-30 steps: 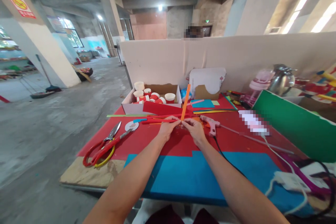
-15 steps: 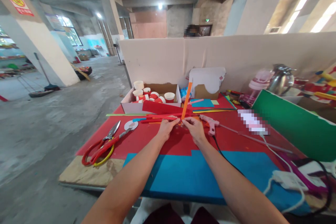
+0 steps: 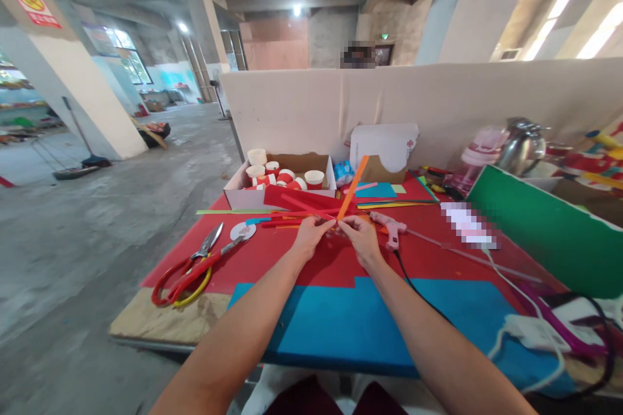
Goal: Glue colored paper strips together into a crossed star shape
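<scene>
My left hand [image 3: 309,237] is pinched shut on the end of a red strip [image 3: 304,205], which slants up and away to the left. Fingertips of my right hand [image 3: 361,238] are closed on the lower end of an orange strip [image 3: 354,185] that leans up to the right. The two strips meet between my fingertips, over the red mat; how they join is too small to make out. More red sheets and strips [image 3: 287,199] lie just behind my hands. Beside my right hand rests a pink glue gun [image 3: 392,229], its nozzle pointing left.
Red-handled scissors [image 3: 189,269] and a white disc [image 3: 243,231] lie on the left. Behind stands a box [image 3: 232,198] of red and white paper cups. A green board [image 3: 545,233] and cables are at the right. Blue sheeting [image 3: 350,324] covers the front edge.
The orange strip has tilted to the right. The red strip's far end has swung up and now shows behind my left hand. Both hands have barely moved.
</scene>
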The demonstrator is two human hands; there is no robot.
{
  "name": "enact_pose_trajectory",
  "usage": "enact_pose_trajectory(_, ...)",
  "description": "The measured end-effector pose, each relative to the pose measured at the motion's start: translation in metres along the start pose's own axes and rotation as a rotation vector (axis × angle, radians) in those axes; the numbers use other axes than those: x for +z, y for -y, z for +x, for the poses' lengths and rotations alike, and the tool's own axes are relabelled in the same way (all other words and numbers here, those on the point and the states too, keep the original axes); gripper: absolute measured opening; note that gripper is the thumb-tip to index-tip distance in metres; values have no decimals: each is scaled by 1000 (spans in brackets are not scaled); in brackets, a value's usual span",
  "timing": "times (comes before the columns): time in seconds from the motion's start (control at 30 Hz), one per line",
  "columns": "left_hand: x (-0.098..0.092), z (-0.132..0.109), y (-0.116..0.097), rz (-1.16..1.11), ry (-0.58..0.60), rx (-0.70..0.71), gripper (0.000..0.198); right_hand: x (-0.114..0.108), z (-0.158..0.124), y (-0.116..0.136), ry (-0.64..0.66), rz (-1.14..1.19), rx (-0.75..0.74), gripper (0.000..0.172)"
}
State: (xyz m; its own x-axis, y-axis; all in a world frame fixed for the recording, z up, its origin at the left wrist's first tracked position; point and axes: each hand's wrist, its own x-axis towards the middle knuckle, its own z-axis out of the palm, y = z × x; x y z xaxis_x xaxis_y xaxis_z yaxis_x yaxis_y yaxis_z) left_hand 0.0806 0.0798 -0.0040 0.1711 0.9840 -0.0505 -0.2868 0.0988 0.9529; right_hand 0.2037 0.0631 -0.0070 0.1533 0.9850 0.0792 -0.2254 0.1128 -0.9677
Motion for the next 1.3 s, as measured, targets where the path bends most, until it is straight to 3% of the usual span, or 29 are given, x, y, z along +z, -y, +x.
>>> enact_pose_trajectory(0.43,-4,3,-2,214,-18,109,24,-4,2,3,72,33,119,31)
enact_pose_trajectory(0.7,-2,1,-4,53,53,45,26,-4,4,-2,-12,11,33,28)
enact_pose_trajectory(1.13,-8,6,1,132,37,53,24,-2,1,1,77,33,123,31)
enact_pose_trajectory(1.3,-5,3,-2,87,40,59,28,-1,-1,1,105,38,47,30)
